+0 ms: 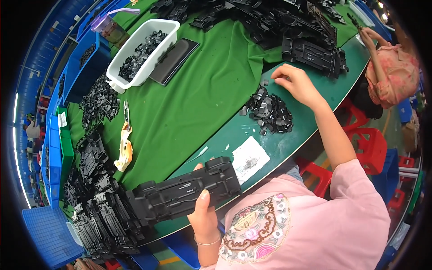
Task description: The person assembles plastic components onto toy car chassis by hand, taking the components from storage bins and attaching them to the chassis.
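L hand (204,216) grips a long black plastic tray part (184,194) at the near worktop (288,144) edge, thumb on top. R hand (297,84), fingers curled, picks at pile of small black clips (268,111) beside it; can't tell if it holds one.

Bright, even overhead light across my bench, colours saturated. Strip lights blow out white along the rim at 9 o'clock, another small hot spot at 1 o'clock. Shadows soft and short; a faint one under my right hand (297,85) on the green table (288,144). Slight sheen on the black plastic part (184,193) in my left hand (204,216). Heavy fisheye bending: table edge curves, black vignette fills all corners. Centre sharp, rim at 3 and 7 o'clock soft and smeared.
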`<state>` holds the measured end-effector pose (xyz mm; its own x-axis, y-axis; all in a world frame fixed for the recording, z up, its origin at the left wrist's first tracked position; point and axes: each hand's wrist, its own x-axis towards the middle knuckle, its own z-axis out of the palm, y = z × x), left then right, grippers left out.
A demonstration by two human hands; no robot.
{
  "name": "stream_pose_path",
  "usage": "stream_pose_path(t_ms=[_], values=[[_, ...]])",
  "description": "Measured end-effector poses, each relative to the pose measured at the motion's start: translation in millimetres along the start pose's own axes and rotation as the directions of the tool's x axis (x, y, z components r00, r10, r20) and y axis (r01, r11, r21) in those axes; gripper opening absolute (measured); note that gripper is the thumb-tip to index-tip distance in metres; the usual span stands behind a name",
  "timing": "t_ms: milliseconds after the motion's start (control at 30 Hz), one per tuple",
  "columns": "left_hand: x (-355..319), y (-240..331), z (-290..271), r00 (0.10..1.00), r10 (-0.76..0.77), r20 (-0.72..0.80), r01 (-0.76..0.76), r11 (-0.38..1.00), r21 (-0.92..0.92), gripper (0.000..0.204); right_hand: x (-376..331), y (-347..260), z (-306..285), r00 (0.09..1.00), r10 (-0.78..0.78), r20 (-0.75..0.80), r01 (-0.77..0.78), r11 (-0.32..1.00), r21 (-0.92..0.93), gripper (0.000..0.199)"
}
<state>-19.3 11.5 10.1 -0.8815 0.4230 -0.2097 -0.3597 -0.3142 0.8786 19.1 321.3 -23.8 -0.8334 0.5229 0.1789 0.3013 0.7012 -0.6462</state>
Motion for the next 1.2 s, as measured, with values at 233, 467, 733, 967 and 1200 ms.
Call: stream_pose_path(t_ms=[233, 467, 733, 967, 1200], values=[[-2.7, 0.1, 3.2, 0.998, -0.056, 0.005, 0.056, 0.998, -0.018, 0.054, 12.9, 10.1, 15.4, 0.996, -0.015, 0.093, 0.013, 1.0, 0.025, 0.014], [-2.5, 0.2, -12.8, 0.998, -0.025, -0.054, 0.023, 0.999, -0.034, 0.053, -3.8, 1.8, 12.1, 0.987, 0.126, 0.095, -0.158, 0.806, 0.57, 0.008], [-3.9, -3.1, -29.9, 0.992, 0.002, -0.123, -0.013, 0.996, -0.086, 0.051, -63.0, -69.5, 11.0, 0.895, -0.101, 0.434, -0.145, 0.855, 0.497, 0.007], [-7.6, -4.4, -31.4, 0.993, -0.025, -0.112, 0.02, 0.999, -0.041, 0.046, -85.2, -83.8, 32.0, 0.835, -0.286, 0.47, 0.08, 0.909, 0.41, 0.013], [-10.2, -4.0, -25.2, 0.992, -0.039, -0.124, 0.037, 0.999, -0.016, 0.052, -92.2, -90.7, 44.3, 0.819, -0.444, 0.365, 0.418, 0.896, 0.151, 0.014]])
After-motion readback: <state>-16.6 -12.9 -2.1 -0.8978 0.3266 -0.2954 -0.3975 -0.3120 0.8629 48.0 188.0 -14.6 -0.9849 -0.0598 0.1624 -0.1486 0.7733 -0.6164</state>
